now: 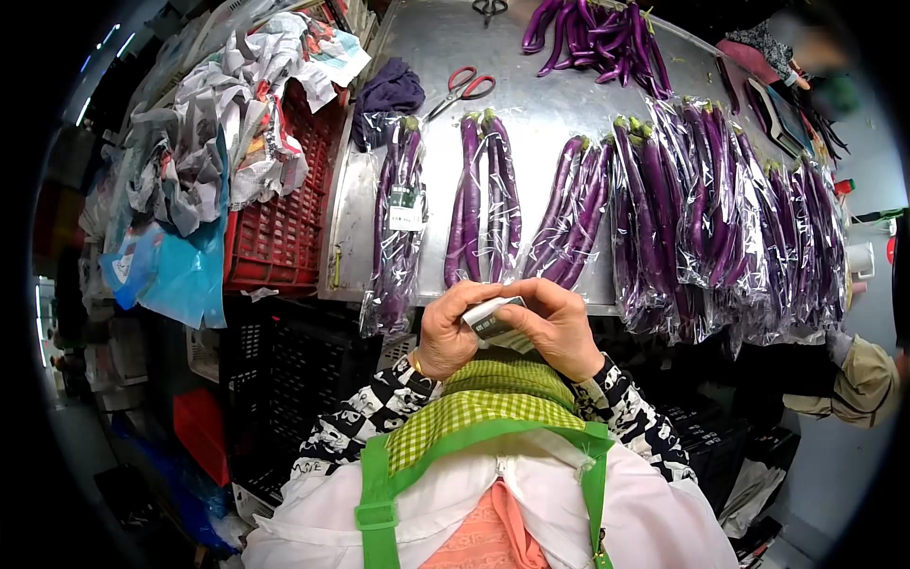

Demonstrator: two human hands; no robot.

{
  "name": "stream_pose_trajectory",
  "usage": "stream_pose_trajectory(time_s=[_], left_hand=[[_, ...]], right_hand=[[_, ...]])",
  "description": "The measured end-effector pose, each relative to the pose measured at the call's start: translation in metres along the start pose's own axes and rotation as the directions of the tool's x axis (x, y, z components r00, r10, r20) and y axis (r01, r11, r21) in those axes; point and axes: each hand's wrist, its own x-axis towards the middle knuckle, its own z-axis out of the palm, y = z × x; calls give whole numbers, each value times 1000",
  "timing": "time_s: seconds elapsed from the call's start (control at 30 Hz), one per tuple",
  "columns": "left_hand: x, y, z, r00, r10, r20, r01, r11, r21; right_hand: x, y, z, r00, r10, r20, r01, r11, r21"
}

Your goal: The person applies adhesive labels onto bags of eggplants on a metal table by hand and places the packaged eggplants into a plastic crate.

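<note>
My left hand (449, 328) and my right hand (555, 325) are together at the table's front edge, in front of my green checked apron. Between them they grip a small stack of white labels with dark green print (489, 320). My right thumb presses on the label's face. Just beyond my hands lie long purple eggplants (485, 204) in clear plastic. To the left is a bagged bundle of eggplants (392, 247) with a white and green label (406, 211) on it. Another group of eggplants (573, 209) lies to the right.
Many bagged eggplants (725, 204) fill the table's right side; loose eggplants (607, 38) lie at the back. Red-handled scissors (464, 87) and a purple cloth (391, 93) lie at the left. A red crate (284, 209) with crumpled paper (256, 104) stands beside the table. Another person's hand (802, 83) shows at right.
</note>
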Motion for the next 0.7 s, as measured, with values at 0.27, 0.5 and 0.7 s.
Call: stream_pose_trajectory(time_s=[0.27, 0.5, 0.7], left_hand=[[-5, -19, 8, 993, -111, -52, 102, 983, -155], [-9, -31, 9, 978, -200, -64, 182, 960, -211], [-37, -46, -5, 800, -589, 113, 595, 804, -19]], right_hand=[[7, 6, 0, 994, 85, -66, -86, 996, -16], [21, 15, -2, 991, -123, -60, 100, 949, -300], [53, 11, -12, 945, -321, -67, 260, 857, -444]])
